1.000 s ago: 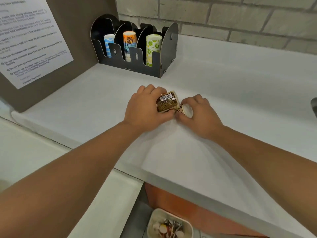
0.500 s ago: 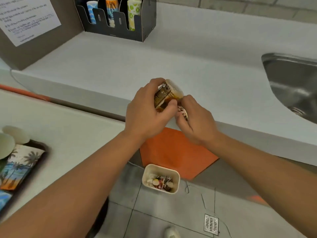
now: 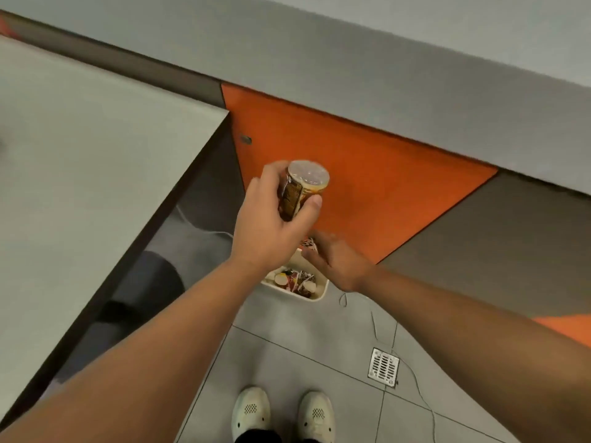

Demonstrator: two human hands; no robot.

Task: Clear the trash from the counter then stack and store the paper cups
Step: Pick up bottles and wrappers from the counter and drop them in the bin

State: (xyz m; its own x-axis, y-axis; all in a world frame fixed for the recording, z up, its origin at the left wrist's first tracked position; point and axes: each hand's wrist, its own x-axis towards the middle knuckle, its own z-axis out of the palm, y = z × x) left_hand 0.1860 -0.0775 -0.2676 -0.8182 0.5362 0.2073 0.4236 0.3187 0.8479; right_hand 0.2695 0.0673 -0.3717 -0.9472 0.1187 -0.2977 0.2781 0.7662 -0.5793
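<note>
My left hand [image 3: 271, 225] grips a small brown drink cup [image 3: 300, 190] with a clear lid, held upright in front of the orange cabinet panel. My right hand [image 3: 339, 260] is lower, over the cream trash bin [image 3: 315, 295] on the floor, palm down, with a small patterned wrapper [image 3: 308, 243] at its fingertips. The bin holds several bits of trash. The paper cups and their black holder are out of view.
The grey counter edge [image 3: 383, 75] runs across the top. A lower pale counter [image 3: 80, 174] fills the left. The orange cabinet front [image 3: 367, 174] is behind the hands. A floor drain [image 3: 383, 366], a thin cord and my white shoes [image 3: 281, 414] are on the grey tiles.
Both hands have left the counter with the trash and dropped down toward the floor bin. The view tilted from the counter to the floor; the right hand separated from the left.
</note>
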